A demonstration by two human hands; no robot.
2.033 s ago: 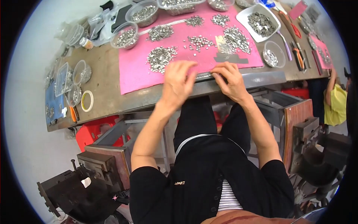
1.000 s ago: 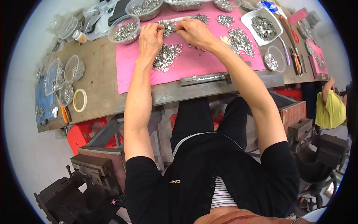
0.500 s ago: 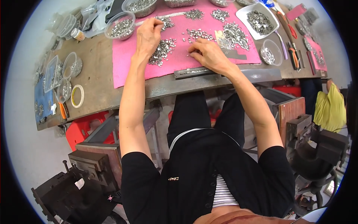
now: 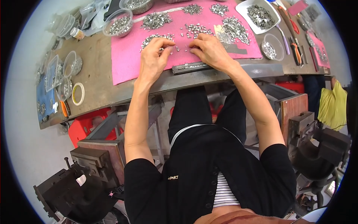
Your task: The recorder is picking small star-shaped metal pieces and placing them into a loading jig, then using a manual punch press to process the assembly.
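1. The small silver metal pieces [image 4: 178, 44] lie scattered on the pink mat [image 4: 126, 63], near its front edge, between the two hands. They look stamped, stiff and light, probably slick and easy to flick away. I judge they are best pinched one at a time by the edges with thumb and forefinger.
2. The left hand [image 4: 154, 56] rests on the mat with fingers curled and tips drawn narrow over the pieces. Whether it has one pinched I cannot tell.
3. The right hand [image 4: 209, 50] lies flat-knuckled beside it, fingertips bunched close on the same scatter. Any piece in its grip is hidden.
4. Just in front of the hands a long dark metal bar [image 4: 192, 67] lies along the mat's front edge.
5. Further back sit several separate heaps of metal pieces [image 4: 156, 20], sorted into piles.
6. A clear round bowl of pieces [image 4: 118, 23] stands at the mat's far left corner. A white square dish [image 4: 260, 13] full of pieces stands at the far right, and a small clear cup [image 4: 271, 46] nearer.
7. Pliers with orange handles [image 4: 296, 50] lie right of the cup.
8. On the worn brown workbench [image 4: 93, 71], a roll of tape [image 4: 78, 93] and clear lidded tubs [image 4: 61, 72] sit at the left. No labels are readable.
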